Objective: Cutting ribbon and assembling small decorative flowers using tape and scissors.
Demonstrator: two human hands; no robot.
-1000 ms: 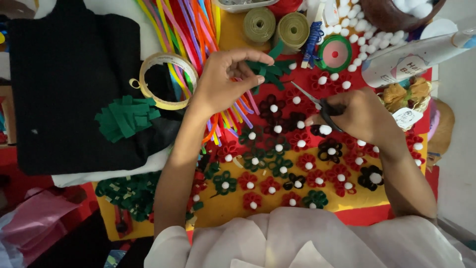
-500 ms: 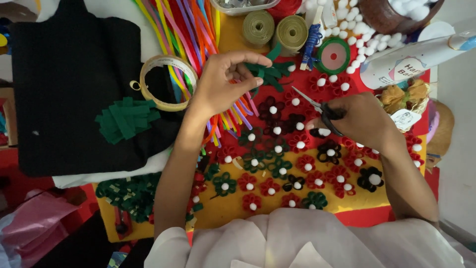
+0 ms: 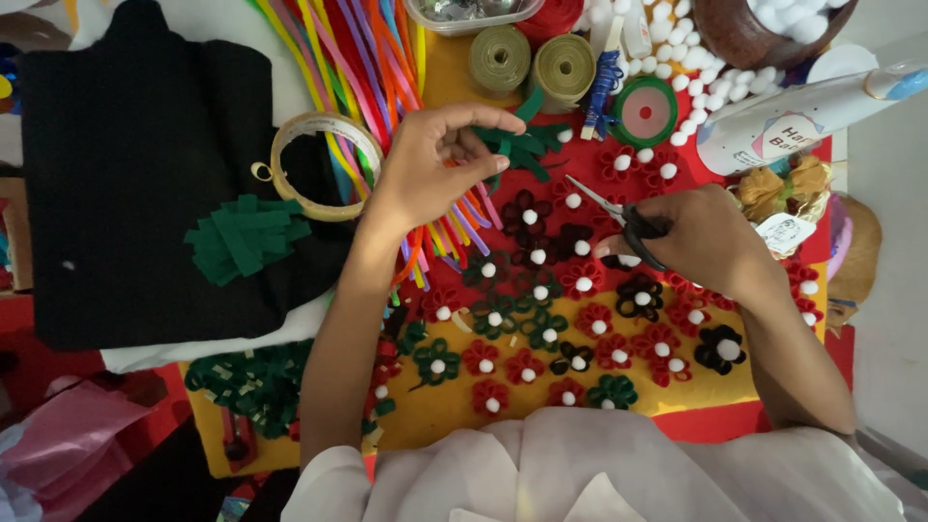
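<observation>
Pinching a dark green felt strip [image 3: 522, 145] between thumb and fingertips, the left hand [image 3: 435, 164] hovers over the bundle of coloured strips [image 3: 367, 58] toward the table's far edge. The right hand [image 3: 701, 237] has its grip closed on black-handled scissors [image 3: 619, 215], blades parted, pointing at the strip. Felt flowers [image 3: 580, 319] with white centres cover the yellow sheet [image 3: 435, 406] beneath.

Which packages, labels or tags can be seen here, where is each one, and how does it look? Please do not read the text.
Bottle: lying on its side at upper right, white cylinder with a pale round label.
Paper tag: beside the right hand, small, white, rounded, below a tan bow.
Clear plastic box: top edge, centre, rectangular, contents unclear.
</observation>
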